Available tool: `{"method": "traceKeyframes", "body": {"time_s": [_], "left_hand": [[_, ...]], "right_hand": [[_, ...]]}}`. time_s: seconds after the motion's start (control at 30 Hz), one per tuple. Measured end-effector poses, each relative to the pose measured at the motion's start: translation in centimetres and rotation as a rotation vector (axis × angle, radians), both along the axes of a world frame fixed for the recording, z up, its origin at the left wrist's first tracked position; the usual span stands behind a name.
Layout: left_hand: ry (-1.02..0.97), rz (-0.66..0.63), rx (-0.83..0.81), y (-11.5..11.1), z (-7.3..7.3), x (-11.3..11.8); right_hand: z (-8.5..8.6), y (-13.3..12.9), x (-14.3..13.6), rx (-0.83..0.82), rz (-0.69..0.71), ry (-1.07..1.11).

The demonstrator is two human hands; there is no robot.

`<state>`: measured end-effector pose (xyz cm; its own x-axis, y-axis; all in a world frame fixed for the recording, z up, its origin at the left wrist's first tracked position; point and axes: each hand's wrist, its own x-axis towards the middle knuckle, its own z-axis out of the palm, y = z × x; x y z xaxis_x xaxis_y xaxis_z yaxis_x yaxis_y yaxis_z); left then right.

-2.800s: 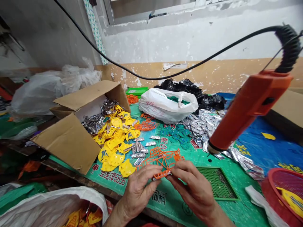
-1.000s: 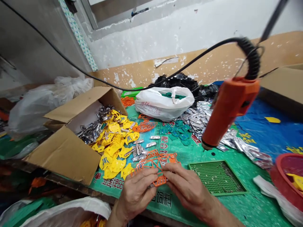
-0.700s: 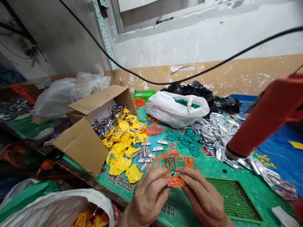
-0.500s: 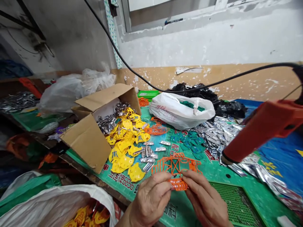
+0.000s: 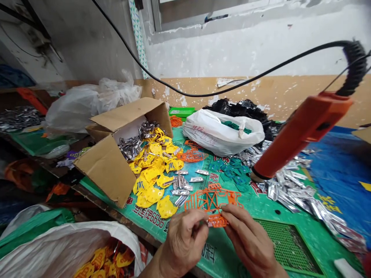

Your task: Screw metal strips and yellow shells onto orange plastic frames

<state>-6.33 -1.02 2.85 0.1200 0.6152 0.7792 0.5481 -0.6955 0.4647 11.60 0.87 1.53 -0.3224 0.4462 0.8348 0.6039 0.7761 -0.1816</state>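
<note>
Low in the middle of the head view I have an orange plastic lattice frame (image 5: 213,199) over the green table. The right end is between the fingertips and thumb of my right hand (image 5: 251,239). My left hand (image 5: 185,241) is closed in a pinch at the near left edge; its fingertips cover what exactly they grip there. A heap of yellow plastic shells (image 5: 153,173) and several small silver metal pieces (image 5: 181,183) lie just beyond my left hand. Dark green plastic parts (image 5: 233,172) lie past the frame.
An orange-red electric screwdriver (image 5: 298,135) hangs on a black cable at right. An open cardboard box (image 5: 107,170) stands left, a white bag (image 5: 214,133) behind. Silver pieces (image 5: 290,185) spread at right near a green mesh tray (image 5: 315,266). A white sack (image 5: 58,251) holds yellow parts.
The hanging screwdriver appears further left and more fully in view. My left fingers have curled slightly at the frame's edge; my right hand keeps its hold.
</note>
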Motion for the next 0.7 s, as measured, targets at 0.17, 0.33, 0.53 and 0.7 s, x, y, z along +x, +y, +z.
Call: {"method": "traceKeyframes", "body": {"time_s": [0.17,0.33,0.53,0.7], "left_hand": [[-0.086,-0.036,-0.164,-0.1,-0.1,0.1],[-0.034,-0.061,-0.374,0.6,0.3,-0.3],[0.367,-0.016,-0.372,0.4,1.0,-0.7],[0.575,-0.213,-0.333,0.9,2.2,-2.2]], "right_hand": [[1.0,0.1,0.0,-0.082,0.069,-0.002],[0.9,0.3,0.0,-0.146,0.128,-0.023],[-0.2,0.2,-0.4,-0.33,0.169,-0.08],[-0.1,-0.3,-1.0,-0.465,0.187,-0.156]]}}
